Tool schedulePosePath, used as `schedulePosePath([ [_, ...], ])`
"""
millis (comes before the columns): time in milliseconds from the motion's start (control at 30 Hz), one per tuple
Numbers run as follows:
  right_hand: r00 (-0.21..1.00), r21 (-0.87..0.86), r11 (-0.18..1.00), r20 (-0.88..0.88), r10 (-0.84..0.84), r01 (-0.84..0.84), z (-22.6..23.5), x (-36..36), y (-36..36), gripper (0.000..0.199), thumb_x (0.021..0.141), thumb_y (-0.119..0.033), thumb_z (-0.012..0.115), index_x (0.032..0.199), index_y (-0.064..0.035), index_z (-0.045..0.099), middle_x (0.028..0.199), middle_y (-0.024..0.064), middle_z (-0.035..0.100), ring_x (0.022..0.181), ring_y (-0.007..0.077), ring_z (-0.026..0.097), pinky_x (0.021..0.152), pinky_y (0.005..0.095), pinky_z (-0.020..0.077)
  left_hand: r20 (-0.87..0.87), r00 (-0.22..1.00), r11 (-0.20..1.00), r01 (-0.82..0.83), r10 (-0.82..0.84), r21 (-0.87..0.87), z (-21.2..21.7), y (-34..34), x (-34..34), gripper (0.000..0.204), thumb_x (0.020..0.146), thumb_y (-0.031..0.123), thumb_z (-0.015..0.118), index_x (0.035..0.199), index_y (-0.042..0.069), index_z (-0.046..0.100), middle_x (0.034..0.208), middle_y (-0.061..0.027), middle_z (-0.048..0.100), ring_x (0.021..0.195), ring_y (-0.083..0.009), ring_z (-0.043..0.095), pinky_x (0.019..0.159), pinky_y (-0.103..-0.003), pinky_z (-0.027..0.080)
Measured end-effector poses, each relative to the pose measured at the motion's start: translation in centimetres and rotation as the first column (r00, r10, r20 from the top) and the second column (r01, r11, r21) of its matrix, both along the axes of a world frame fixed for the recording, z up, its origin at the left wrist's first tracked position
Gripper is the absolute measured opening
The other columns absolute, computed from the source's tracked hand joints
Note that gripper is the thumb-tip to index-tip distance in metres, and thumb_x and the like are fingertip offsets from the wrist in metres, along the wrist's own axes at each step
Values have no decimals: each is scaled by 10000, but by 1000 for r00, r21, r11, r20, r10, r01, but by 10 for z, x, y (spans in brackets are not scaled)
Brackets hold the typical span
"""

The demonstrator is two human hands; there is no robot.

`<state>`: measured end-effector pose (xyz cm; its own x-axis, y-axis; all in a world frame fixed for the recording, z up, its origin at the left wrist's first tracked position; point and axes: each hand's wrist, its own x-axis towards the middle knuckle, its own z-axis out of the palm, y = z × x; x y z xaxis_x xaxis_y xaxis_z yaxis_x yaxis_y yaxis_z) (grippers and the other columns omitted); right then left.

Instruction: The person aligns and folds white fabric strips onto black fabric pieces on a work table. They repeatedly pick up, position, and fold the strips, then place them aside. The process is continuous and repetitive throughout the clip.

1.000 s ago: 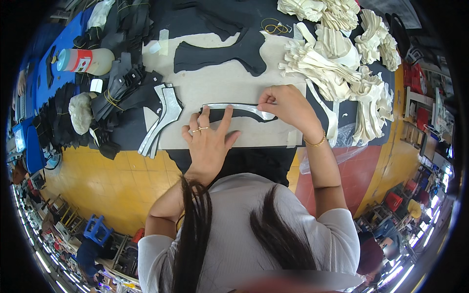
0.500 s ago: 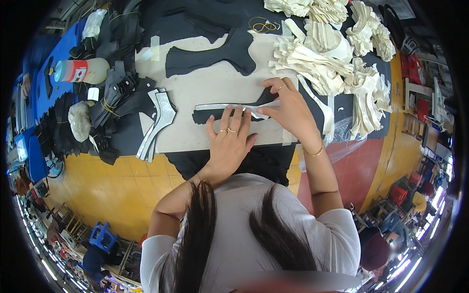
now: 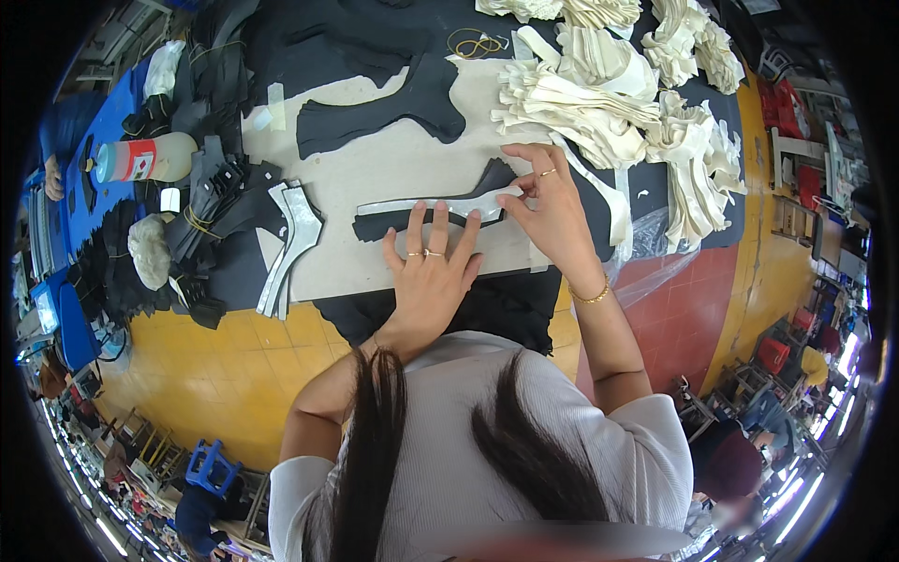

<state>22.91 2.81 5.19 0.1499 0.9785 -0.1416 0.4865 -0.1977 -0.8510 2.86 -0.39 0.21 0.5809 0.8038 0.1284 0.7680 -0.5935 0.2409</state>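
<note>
A shiny light-grey curved strip [image 3: 423, 203] lies along a black fabric piece [image 3: 375, 226] on the pale board [image 3: 351, 267]. My left hand [image 3: 431, 267] is open, its spread fingertips resting on the strip's middle. At the strip's wider right end, my right hand [image 3: 552, 211] pinches the edge between thumb and index finger. Black fabric shows past this end, above the strip. To the left, a few similar grey strips [image 3: 298, 234] sit stacked at the board's edge. Farther off on the board is a larger black cut piece [image 3: 384, 114].
Bundles of cream fabric pieces [image 3: 576, 103] cover the right of the table, beside a clear plastic bag [image 3: 653, 234]. Tied black bundles [image 3: 211, 192] and a bottle [image 3: 150, 159] with a red label stand left. Yellow elastic bands [image 3: 478, 43] lie at the back. Another person's hand [image 3: 53, 178] shows far left.
My right hand's thumb and index finger have closed on the strip's wide end, which now shows more fully over the black piece. My left fingers still rest on the strip. The view shifted slightly.
</note>
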Motion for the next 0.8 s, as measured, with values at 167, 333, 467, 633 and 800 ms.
schedulePosePath([
  [167, 1000, -16, 1000, -17, -16, 16, -2, 3, 0, 574, 801, 45, 730, 1328, -100, 554, 1244, 136, 497, 930, 250, 678, 791, 317, 574, -26, 1000, 1000, -8, 7, -16, 3, 0, 3, 574, 886, 385, 722, 1424, 313, 538, 1502, -154, 358, 1416, -388, 282, 1042, -665, 226],
  [333, 999, -33, 999, -21, -24, 23, -2, 4, 2, 579, 804, 30, 736, 1336, -98, 548, 1240, 134, 508, 907, 247, 681, 791, 319, 574, -22, 1000, 998, -23, 22, -51, 9, -1, 11, 540, 888, 391, 717, 1400, 374, 548, 1458, -205, 397, 1397, -438, 283, 1029, -679, 235],
  [467, 999, -49, 998, 0, -40, 40, -2, 6, 4, 576, 801, 22, 744, 1332, -93, 553, 1216, 129, 527, 880, 238, 682, 779, 319, 571, -27, 999, 997, -26, 24, -66, 12, 0, 14, 523, 890, 402, 711, 1388, 378, 555, 1431, -223, 422, 1395, -450, 280, 1028, -683, 234],
  [633, 999, 10, 999, 0, -33, 33, -6, 5, 6, 560, 797, 27, 747, 1317, -79, 567, 1195, 126, 535, 837, 225, 678, 751, 309, 565, -27, 999, 998, -22, 20, -66, 12, 0, 13, 519, 888, 406, 713, 1383, 376, 560, 1437, -219, 414, 1396, -450, 277, 1031, -681, 234],
  [800, 998, 22, 998, 27, -58, 58, -9, 4, 8, 550, 796, 27, 754, 1304, -78, 570, 1165, 120, 542, 815, 193, 675, 737, 301, 552, -29, 999, 998, -29, 27, -55, 10, -1, 13, 502, 892, 419, 704, 1374, 387, 568, 1444, -209, 401, 1397, -447, 276, 1032, -679, 236],
])
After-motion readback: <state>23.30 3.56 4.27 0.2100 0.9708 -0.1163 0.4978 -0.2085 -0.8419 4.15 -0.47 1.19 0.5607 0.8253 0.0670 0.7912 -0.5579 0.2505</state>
